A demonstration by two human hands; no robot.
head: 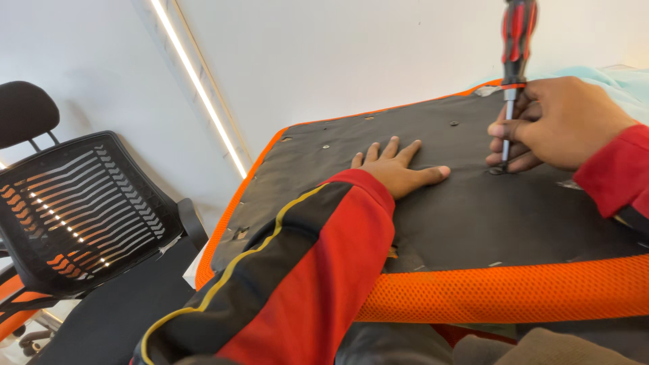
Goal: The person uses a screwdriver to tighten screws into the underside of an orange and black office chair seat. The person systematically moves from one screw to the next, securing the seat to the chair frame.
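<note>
At the far right of the upturned seat cushion (pixel 473 216), the right hand (pixel 561 125) has its fingers curled closed around the metal shaft of a red and black screwdriver (pixel 514 47), tip set on a screw (pixel 497 170) in the black underside. The tool wants keeping upright and pressed squarely down, I judge, lest it slip. The left hand (pixel 395 165) lies flat with fingers spread, holding nothing, steadying the panel. A mesh office chair (pixel 74 209) stands well apart at left.
</note>
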